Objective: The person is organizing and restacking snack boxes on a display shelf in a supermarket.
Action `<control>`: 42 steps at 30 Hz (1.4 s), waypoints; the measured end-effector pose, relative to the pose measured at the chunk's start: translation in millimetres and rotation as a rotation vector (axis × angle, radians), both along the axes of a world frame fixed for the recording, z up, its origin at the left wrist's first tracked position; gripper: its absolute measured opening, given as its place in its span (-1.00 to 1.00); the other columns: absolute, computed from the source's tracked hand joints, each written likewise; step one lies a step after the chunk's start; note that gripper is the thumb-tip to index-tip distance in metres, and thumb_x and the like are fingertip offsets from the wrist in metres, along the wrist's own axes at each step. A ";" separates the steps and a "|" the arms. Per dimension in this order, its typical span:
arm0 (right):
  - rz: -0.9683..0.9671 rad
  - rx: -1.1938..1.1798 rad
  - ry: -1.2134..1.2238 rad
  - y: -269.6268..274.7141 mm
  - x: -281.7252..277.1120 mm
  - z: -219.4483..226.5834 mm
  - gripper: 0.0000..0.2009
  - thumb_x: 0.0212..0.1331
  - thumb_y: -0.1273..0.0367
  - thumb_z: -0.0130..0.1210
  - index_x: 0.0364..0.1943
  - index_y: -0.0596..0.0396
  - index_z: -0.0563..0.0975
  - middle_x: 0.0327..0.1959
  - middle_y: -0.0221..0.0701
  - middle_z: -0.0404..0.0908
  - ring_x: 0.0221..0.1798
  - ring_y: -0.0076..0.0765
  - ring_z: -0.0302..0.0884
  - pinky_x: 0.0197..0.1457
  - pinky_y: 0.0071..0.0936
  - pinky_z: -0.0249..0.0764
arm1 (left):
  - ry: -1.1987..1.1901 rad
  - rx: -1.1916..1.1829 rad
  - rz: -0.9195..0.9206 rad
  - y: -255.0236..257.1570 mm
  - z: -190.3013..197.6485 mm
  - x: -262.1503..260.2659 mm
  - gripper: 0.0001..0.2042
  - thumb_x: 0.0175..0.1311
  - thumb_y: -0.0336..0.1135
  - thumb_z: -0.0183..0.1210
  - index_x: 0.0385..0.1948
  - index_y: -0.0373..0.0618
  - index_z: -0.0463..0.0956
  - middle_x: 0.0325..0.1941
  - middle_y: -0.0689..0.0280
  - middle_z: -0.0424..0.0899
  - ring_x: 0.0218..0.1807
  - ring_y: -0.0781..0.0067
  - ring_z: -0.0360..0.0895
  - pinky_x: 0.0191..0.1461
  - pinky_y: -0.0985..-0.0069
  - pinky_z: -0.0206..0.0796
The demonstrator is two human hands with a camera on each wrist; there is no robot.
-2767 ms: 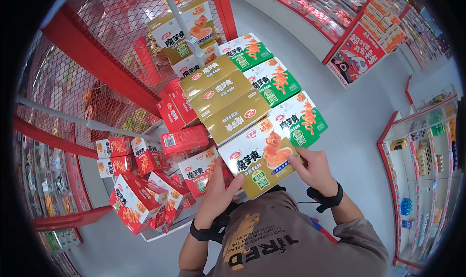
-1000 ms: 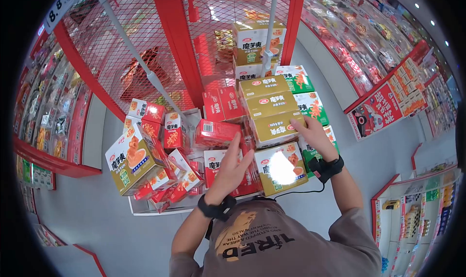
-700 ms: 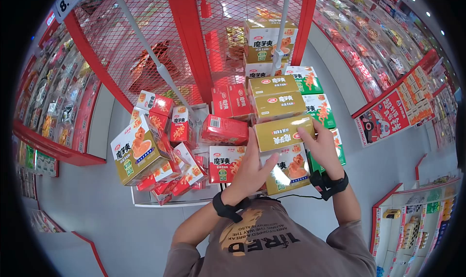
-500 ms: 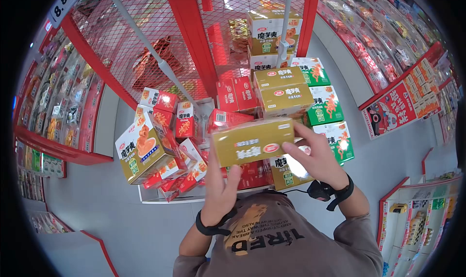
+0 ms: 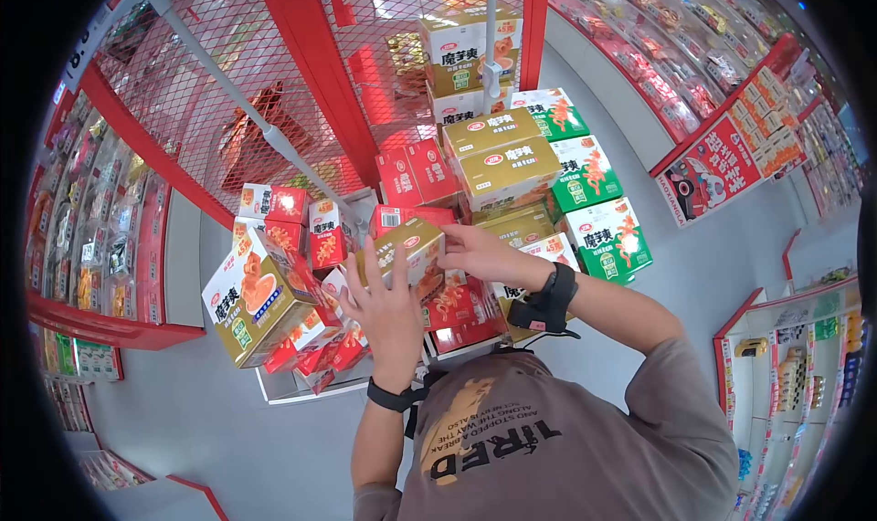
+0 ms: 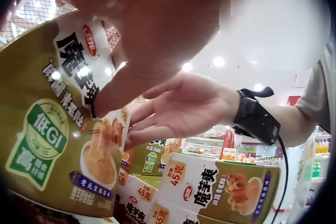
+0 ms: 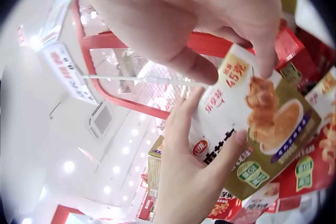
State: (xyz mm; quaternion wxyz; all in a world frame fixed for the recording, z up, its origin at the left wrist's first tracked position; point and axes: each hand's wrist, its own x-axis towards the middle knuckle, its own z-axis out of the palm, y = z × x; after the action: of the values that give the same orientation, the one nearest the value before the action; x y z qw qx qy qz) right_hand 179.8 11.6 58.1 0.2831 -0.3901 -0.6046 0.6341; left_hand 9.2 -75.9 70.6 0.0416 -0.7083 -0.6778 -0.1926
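Between my hands is a gold-and-white konjac snack box (image 5: 406, 252), tilted over the red snack boxes in the head view. My left hand (image 5: 388, 325) grips its near side, the thumb lying across the printed front in the right wrist view. At its other end, my right hand (image 5: 493, 254) touches the edge with mostly straight fingers. The left wrist view shows that hand's palm, while the box hides some fingertips. To the right is a stack of gold boxes (image 5: 507, 169), flanked by green-and-white boxes (image 5: 607, 238).
Another gold box (image 5: 256, 297) leans on a pile of red boxes at the left. Behind the display stand red mesh panels (image 5: 265, 83) and a slanting pale pole (image 5: 219, 83). Snack shelves (image 5: 100, 220) line the left, and a red poster (image 5: 708, 178) is at the right.
The gold box held at first now appears on the left pile. My hands have taken another from the gold stack, brought it left over the red boxes and turned it.
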 end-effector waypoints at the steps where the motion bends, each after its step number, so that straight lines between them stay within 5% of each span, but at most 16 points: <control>1: -0.049 0.146 -0.128 -8.5 8.5 21.4 -0.49 0.19 0.47 0.12 0.27 0.21 0.35 0.03 -0.23 0.63 0.00 -0.40 0.63 0.10 -0.47 0.50 | -0.031 -0.007 -0.006 0.0 1.9 -4.5 -0.30 0.02 -0.36 0.33 0.32 0.20 0.32 0.51 0.16 0.08 0.50 0.00 -0.02 0.42 -0.15 -0.21; 3: -0.115 0.285 -0.414 -6.4 39.1 49.6 -0.56 0.17 0.45 0.14 0.19 0.12 0.46 0.05 -0.22 0.62 0.07 -0.45 0.59 0.10 -0.44 0.50 | -0.068 -0.002 -0.026 -1.9 5.8 -9.5 -0.34 0.00 -0.39 0.33 0.27 0.16 0.38 0.47 0.19 0.15 0.47 0.06 0.04 0.42 -0.12 -0.21; 5: -0.411 0.373 -0.485 -1.3 66.8 74.0 -0.61 0.11 0.43 0.20 0.08 0.09 0.54 0.06 -0.21 0.61 0.12 -0.42 0.57 0.11 -0.41 0.50 | -0.022 -0.002 -0.054 -6.6 4.6 -10.9 -0.34 -0.02 -0.40 0.33 0.26 0.13 0.38 0.46 0.18 0.17 0.47 0.07 0.05 0.43 -0.11 -0.22; 7: -0.544 0.732 -0.614 16.7 97.3 68.8 -0.48 0.00 0.39 0.27 0.14 0.13 0.47 0.17 -0.12 0.49 0.19 -0.18 0.49 0.15 -0.28 0.47 | 0.003 -0.027 -0.073 -8.7 5.5 -8.9 -0.34 -0.03 -0.41 0.34 0.24 0.09 0.39 0.44 0.17 0.19 0.46 0.08 0.07 0.43 -0.11 -0.23; 11: -0.323 0.948 -0.872 31.2 116.3 61.9 -0.21 -0.16 0.36 0.40 0.28 0.11 0.30 0.38 -0.16 0.23 0.38 -0.03 0.23 0.31 -0.16 0.25 | 0.009 -0.070 -0.100 -11.0 18.3 -6.9 -0.34 -0.02 -0.40 0.35 0.24 -0.01 0.37 0.41 0.12 0.22 0.45 0.06 0.08 0.37 -0.10 -0.15; 17: -0.187 1.119 -1.023 38.0 107.2 53.7 -0.17 -0.26 0.33 0.47 0.25 0.06 0.34 0.17 -0.27 0.38 0.27 -0.13 0.29 0.28 -0.16 0.21 | -0.131 -0.163 -0.137 -12.6 21.8 -10.3 -0.30 -0.06 -0.31 0.41 0.25 0.00 0.37 0.27 0.14 0.33 0.35 0.10 0.21 0.38 -0.06 -0.08; 26: -0.080 1.164 -0.983 59.2 113.7 69.4 -0.24 -0.44 0.16 0.54 0.03 0.04 0.50 -0.03 -0.36 0.46 0.09 -0.15 0.35 0.20 -0.19 0.27 | -0.173 -0.107 -0.185 -14.9 15.0 -12.7 -0.27 -0.08 -0.33 0.41 0.27 -0.06 0.34 0.19 0.15 0.36 0.22 0.10 0.27 0.28 0.10 0.03; 42: -0.213 1.198 -0.783 37.1 118.0 117.3 -0.33 -0.35 0.23 0.52 -0.01 0.06 0.48 -0.06 -0.31 0.48 0.00 -0.11 0.43 0.05 -0.24 0.40 | -0.264 -0.124 -0.180 -11.1 10.8 -15.3 -0.29 -0.07 -0.36 0.40 0.27 -0.03 0.36 0.17 0.14 0.36 0.23 0.09 0.27 0.29 0.05 0.01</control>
State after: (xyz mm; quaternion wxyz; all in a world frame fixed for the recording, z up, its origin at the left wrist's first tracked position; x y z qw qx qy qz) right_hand 297.8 48.7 175.4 0.2714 -0.4233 -0.8641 -0.0233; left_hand -6.0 -86.9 81.4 -0.1089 -0.7359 -0.6218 -0.2450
